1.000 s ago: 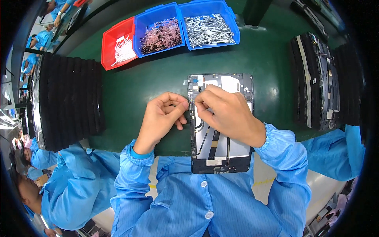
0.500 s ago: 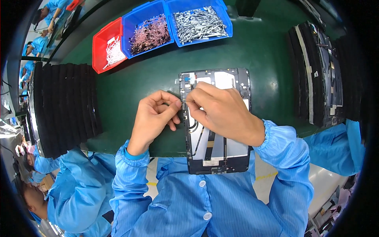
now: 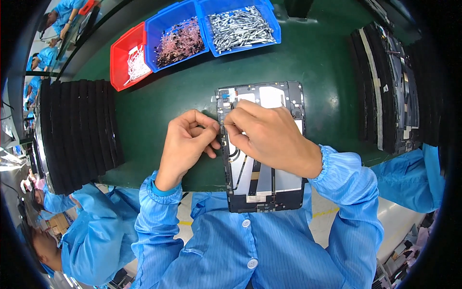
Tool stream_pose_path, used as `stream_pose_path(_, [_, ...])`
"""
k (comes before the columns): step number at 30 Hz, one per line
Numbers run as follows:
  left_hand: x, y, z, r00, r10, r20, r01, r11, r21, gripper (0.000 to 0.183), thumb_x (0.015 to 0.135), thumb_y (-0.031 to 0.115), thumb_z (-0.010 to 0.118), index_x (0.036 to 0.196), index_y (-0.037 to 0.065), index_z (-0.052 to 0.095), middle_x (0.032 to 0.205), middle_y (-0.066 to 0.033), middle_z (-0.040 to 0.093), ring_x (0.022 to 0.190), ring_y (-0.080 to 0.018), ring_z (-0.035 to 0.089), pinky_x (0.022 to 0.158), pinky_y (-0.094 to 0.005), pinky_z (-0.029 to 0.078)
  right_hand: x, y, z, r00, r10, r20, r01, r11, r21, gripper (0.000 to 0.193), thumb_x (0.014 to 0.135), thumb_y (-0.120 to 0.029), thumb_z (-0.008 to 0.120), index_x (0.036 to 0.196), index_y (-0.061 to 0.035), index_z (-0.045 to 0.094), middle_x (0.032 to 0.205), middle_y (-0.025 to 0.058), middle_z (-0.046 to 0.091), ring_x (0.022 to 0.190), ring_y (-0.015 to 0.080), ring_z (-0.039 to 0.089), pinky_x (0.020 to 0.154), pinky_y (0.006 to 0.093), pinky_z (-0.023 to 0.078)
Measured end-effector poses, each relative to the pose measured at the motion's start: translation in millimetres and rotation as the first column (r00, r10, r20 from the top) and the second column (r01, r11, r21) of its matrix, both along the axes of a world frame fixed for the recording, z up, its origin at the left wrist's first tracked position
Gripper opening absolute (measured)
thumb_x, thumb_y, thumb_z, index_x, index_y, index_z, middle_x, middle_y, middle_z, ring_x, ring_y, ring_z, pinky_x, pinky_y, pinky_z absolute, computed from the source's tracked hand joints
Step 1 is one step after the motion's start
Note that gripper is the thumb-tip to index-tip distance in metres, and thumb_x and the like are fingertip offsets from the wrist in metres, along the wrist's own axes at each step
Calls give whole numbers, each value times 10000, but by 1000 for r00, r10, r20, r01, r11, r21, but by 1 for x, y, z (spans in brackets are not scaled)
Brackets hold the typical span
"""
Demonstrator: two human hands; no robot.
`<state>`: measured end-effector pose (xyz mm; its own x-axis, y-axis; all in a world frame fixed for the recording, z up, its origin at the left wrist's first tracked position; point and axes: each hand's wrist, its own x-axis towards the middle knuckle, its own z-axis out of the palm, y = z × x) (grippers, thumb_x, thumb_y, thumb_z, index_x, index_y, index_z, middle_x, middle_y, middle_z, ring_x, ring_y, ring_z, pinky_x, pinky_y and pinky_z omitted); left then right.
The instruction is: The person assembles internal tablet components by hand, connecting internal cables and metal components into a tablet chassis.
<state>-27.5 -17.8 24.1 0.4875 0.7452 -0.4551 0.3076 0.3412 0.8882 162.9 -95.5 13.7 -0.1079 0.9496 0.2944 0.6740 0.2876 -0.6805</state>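
Observation:
An opened tablet (image 3: 240,204) lies on the green table with its inner parts showing, and its near end juts past the front edge. At its upper left edge my left hand (image 3: 185,147) is closed, thumb and forefinger pinched together. My right hand (image 3: 274,137) reaches over the tablet, its fingers also pinched, close to the left fingertips. Whatever either pinch holds is too small or hidden to make out. The right hand covers part of the tablet's upper middle.
Beyond the tablet stand a red bin (image 3: 118,60) of white strips, a blue bin (image 3: 153,29) of pinkish wired parts and another blue bin (image 3: 276,26) of silvery pieces. A black padded stack (image 3: 79,135) stands left, a stack of tablets (image 3: 373,91) right. People in blue sit on both sides.
My right fingertips have shifted very slightly left along the tablet's edge; both pinches remain. The view has moved a little. The person at the lower left has shifted.

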Motion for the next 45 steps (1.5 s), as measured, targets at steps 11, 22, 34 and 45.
stream_pose_path(11, [-1, 3, -2, 999, -37, 35, 37, 999, -19, 157, 897, 44, 685, 990, -39, 590, 854, -88, 663, 641, -127, 676, 476, -230, 521, 1, -2, 5, 988, -89, -124, 93, 995, 33, 83, 793, -39, 699, 841, -7, 641, 754, 105, 600, 611, 243, 635, 536, 373, 500])
stream_pose_path(22, [7, 13, -2, 988, -153, -24, 154, 988, 25, 138, 865, 29, 671, 932, 11, 552, 798, -56, 623, 562, -120, 646, 393, -232, 472, 26, 44, 43, 972, -231, -38, 226, 967, -118, 98, 802, -96, 674, 816, 0, 688, 778, 180, 677, 751, 342, 684, 654, 435, 532])
stream_pose_path(34, [-1, 6, -9, 990, -81, 118, 76, 996, 38, 185, 905, 130, 708, 940, 0, 582, 797, -62, 640, 553, -95, 621, 396, -218, 446, 54, 113, 38, 805, -112, 583, 8, 984, 177, 142, 866, -137, 696, 991, -71, 695, 976, 108, 598, 812, 323, 662, 705, 431, 536])
stream_pose_path(45, [-5, 8, -6, 986, -82, 146, 79, 996, 26, 163, 905, 113, 685, 977, -7, 601, 839, -58, 652, 575, -95, 622, 406, -220, 450, 71, 108, 19, 976, -215, 24, 204, 952, 228, 119, 886, -86, 695, 976, -10, 673, 866, 131, 667, 720, 251, 631, 650, 357, 499])
